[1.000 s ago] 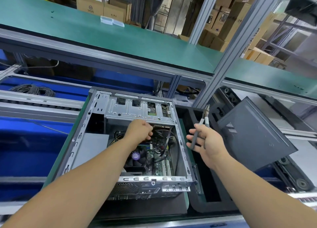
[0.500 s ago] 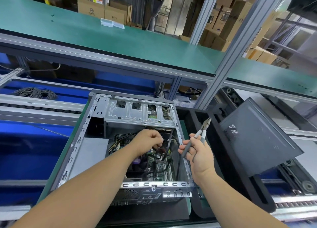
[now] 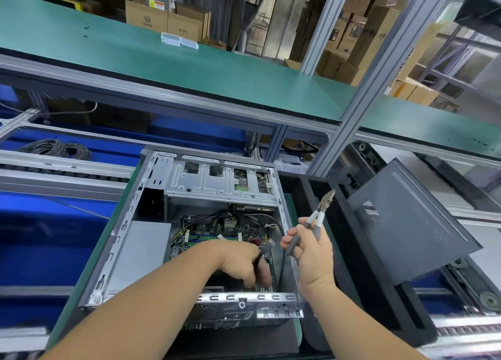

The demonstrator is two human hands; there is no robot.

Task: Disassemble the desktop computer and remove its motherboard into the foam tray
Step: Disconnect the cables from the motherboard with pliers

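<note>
Computer case — green bench, seemingly warehouse.

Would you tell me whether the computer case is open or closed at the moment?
Open: the computer case has no side cover, exposing the motherboard.

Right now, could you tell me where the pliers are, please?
In the head view, the pliers are in the right hand, held above the open computer case's right edge, beside the black foam tray.
</note>
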